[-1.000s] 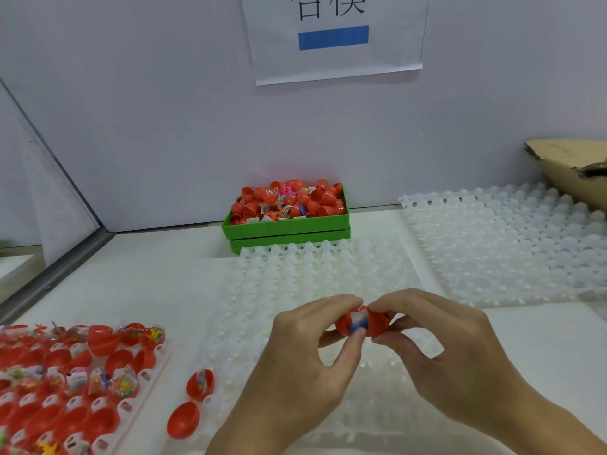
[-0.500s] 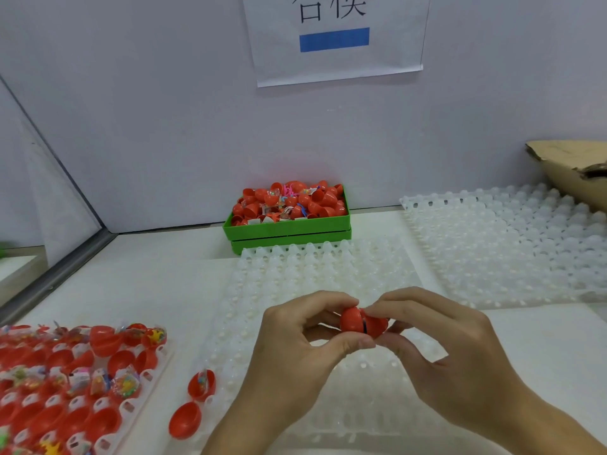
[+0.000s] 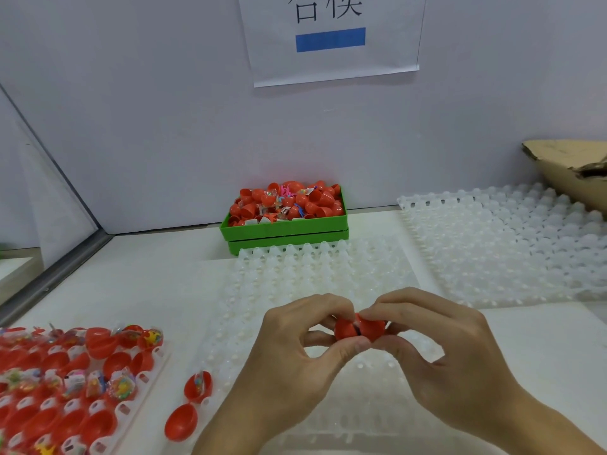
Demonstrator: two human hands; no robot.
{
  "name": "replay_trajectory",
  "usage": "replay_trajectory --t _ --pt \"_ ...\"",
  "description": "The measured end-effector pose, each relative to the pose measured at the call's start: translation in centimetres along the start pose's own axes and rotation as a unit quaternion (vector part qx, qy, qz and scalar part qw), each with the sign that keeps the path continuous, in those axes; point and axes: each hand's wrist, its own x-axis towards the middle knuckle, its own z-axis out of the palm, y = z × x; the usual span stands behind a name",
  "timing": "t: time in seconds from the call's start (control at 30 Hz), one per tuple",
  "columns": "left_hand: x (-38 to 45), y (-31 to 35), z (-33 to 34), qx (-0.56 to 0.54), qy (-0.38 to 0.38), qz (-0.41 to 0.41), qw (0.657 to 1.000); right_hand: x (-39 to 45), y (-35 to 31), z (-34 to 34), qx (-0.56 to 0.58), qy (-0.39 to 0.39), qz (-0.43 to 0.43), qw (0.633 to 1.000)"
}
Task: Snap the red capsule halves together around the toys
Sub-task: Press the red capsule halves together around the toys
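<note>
My left hand (image 3: 295, 353) and my right hand (image 3: 443, 353) meet above the white dimpled tray (image 3: 295, 274), both pinching one red capsule (image 3: 359, 328). Its two halves are pressed nearly together, with a thin dark seam and a sliver of the toy showing between them. Thumbs sit under the capsule and forefingers curl over its top. An open hinged capsule (image 3: 189, 405) with a toy in its upper half lies on the table at the lower left.
A tray of open red capsule halves and bagged toys (image 3: 65, 372) fills the lower left. A green bin (image 3: 285, 226) heaped with red capsules stands at the back wall. More white dimpled trays (image 3: 509, 244) lie at the right, with a cardboard box (image 3: 571, 172) behind them.
The capsule halves have been squeezed closer: the toy that showed plainly a second ago is now almost hidden. Both hands stayed over the white tray.
</note>
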Motion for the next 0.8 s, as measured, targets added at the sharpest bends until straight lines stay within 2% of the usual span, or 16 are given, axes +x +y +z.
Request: replay_trajectory --t 0.13,0.3,0.47,0.7,0.8 --pt "0.0 0.1 -0.1 0.013 -0.02 -0.002 1.0 0.0 0.0 0.1 0.005 -0.003 -0.001 1.0" --pt "-0.1 0.3 0.3 -0.001 0.005 -0.009 1.0 0.2 0.0 -0.1 0.01 0.013 0.003 1.0" --pt "0.0 0.3 1.0 -0.081 0.055 -0.067 0.993 0.3 0.0 -0.2 0.007 0.018 0.002 1.0" --pt "0.2 0.6 1.5 -0.184 0.084 -0.075 0.976 0.5 -0.1 -0.7 0.016 0.023 0.017 0.999" --pt "0.2 0.7 1.5 -0.188 0.081 -0.081 0.975 0.5 -0.1 -0.5 0.026 0.027 0.032 0.999"
